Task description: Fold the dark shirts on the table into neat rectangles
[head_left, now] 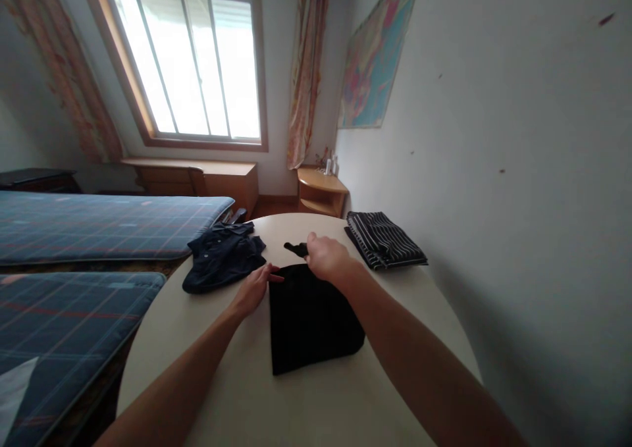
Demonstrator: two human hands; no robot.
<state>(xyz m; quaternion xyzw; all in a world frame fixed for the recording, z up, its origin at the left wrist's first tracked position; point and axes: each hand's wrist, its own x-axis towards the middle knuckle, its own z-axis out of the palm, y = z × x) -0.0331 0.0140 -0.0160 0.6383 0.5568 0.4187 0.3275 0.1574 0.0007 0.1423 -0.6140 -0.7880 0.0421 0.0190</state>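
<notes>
A black folded garment (313, 322) lies flat in the middle of the round white table (232, 394). At its upper left corner rests my left hand (257, 286), with its fingers stretched out and touching the edge. My right hand (326, 256) is closed over the garment's far edge, gripping a narrow black strip of cloth (295, 248) that sticks out to the left of the fingers. Whether this strip belongs to the folded garment, I cannot tell.
A dark navy buttoned shirt (222, 256) lies at the table's far left. Folded black-and-white striped cloth (385, 239) sits at the far right, near the wall (518, 236). Beds with blue plaid mattresses (99, 226) stand to the left. Beyond the table is a small wooden corner shelf (320, 180).
</notes>
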